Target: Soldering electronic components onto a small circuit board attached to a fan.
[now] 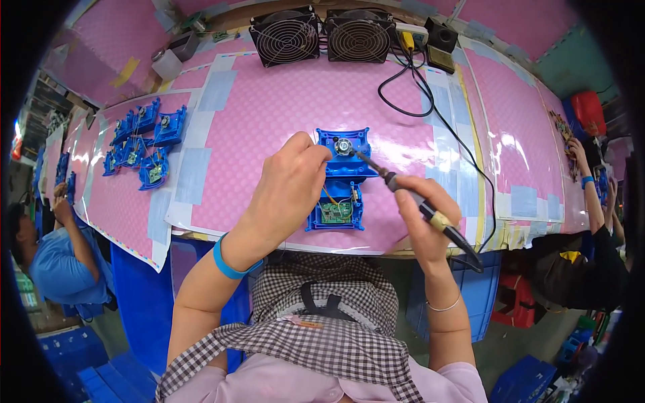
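A soldering iron [440, 221] is gripped in my right hand [420, 235], its tip slanting left to the round speaker [344, 146] in the upper blue plastic housing half [361, 168]. At that half's left edge, my left hand [285, 188] is closed in a pinch; the fingertips hide whatever is between them. Just below, toward me, lies a second blue housing half [359, 225] with a green circuit board [336, 213] inside. Thin wires [329, 195] show near the board, partly behind my left hand.
Two black fans [287, 41] [361, 40] stand at the back. The iron's black cable [463, 138] loops along the right. Several blue housings [154, 168] lie at the left. Other people [70, 258] [571, 269] work at both sides. Blue crates [141, 302] stand below the table.
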{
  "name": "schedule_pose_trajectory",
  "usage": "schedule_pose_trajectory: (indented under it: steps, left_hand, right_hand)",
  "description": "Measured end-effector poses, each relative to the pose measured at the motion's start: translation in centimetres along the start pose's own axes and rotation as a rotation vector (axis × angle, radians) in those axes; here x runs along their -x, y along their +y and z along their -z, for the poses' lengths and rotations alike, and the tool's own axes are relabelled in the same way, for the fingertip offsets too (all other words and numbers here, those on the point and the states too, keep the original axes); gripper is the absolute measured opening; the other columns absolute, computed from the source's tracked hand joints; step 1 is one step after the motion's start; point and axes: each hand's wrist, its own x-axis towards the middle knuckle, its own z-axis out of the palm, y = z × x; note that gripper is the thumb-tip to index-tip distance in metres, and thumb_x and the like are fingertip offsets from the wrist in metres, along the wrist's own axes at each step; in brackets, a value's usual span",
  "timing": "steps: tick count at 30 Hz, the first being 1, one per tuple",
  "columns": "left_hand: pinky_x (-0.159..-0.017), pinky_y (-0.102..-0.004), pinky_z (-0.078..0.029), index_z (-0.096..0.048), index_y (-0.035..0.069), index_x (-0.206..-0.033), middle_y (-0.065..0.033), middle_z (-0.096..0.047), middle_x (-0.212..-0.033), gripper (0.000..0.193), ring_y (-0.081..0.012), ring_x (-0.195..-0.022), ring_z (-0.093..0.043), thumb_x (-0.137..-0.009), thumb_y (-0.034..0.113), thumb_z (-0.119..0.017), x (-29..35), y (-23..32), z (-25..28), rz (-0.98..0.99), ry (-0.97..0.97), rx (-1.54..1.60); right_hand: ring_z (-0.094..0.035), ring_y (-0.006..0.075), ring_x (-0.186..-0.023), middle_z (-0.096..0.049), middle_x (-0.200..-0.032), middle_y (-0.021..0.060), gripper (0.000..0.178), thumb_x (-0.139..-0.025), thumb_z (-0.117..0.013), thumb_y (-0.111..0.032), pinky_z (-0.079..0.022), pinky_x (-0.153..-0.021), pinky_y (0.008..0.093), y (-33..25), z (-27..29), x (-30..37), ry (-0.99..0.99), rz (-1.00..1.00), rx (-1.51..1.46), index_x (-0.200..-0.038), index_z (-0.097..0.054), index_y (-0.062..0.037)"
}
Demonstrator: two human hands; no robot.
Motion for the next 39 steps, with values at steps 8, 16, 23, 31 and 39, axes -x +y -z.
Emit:
schedule_pose_trajectory:
  steps: [8,16,23,31,39]
  left_hand:
    - [-0.064,-0.0437,-0.048,-0.059,-0.002,-0.090,-0.0171,-0.055,-0.085,0.012,-0.0364,-0.073,-0.058,-0.078,-0.004,-0.055,-0.5,0.9,-1.1,-0.011,-0.085,0.031]
    - [-0.065,-0.0448,-0.048,-0.053,-0.001,-0.091,-0.0185,-0.054,-0.085,0.013,-0.0378,-0.076,-0.057,-0.078,-0.005,-0.053,-1.0,0.6,-2.3,-0.021,-0.100,0.032]
    - [-0.064,-0.0397,-0.047,-0.055,0.001,-0.090,-0.0144,-0.056,-0.082,0.016,-0.0311,-0.074,-0.059,-0.076,-0.003,-0.060,-1.4,0.3,-3.0,-0.017,-0.070,0.011]
    - [-0.060,-0.0380,-0.043,-0.063,0.001,-0.091,-0.0122,-0.056,-0.077,0.015,-0.0281,-0.067,-0.056,-0.077,0.003,-0.066,0.6,1.4,1.6,0.057,0.159,-0.011]
    - [-0.049,-0.0234,-0.029,-0.069,-0.003,-0.092,0.0046,-0.044,-0.059,0.014,-0.0039,-0.057,-0.038,-0.084,0.009,-0.068,9.5,-2.6,3.2,0.741,0.214,0.300]
  right_hand:
    - [-0.056,0.0080,-0.059,-0.065,-0.076,0.0063,0.017,-0.081,-0.066,-0.003,-0.044,-0.052,0.0196,1.3,1.5,-1.0,-0.027,-0.167,-0.052,-0.097,-0.068,0.0041]
    - [-0.057,0.0082,-0.059,-0.065,-0.080,0.0072,0.016,-0.081,-0.066,-0.001,-0.045,-0.053,0.0191,2.0,1.4,-1.1,-0.059,-0.121,-0.037,-0.096,-0.068,0.0037]
    - [-0.057,0.0081,-0.060,-0.065,-0.079,0.0071,0.016,-0.081,-0.066,-0.001,-0.045,-0.053,0.0191,1.8,1.5,-1.3,-0.078,-0.120,-0.002,-0.096,-0.068,0.0034]
    - [-0.057,0.0080,-0.060,-0.064,-0.078,0.0064,0.016,-0.081,-0.066,-0.001,-0.045,-0.054,0.0192,1.6,2.2,-1.1,-0.069,-0.106,-0.019,-0.096,-0.068,0.0032]
    - [-0.054,0.0088,-0.059,-0.064,-0.077,0.0067,0.015,-0.082,-0.064,-0.003,-0.042,-0.053,0.0203,1.9,1.7,-0.9,-0.032,-0.137,-0.079,-0.096,-0.068,0.0039]
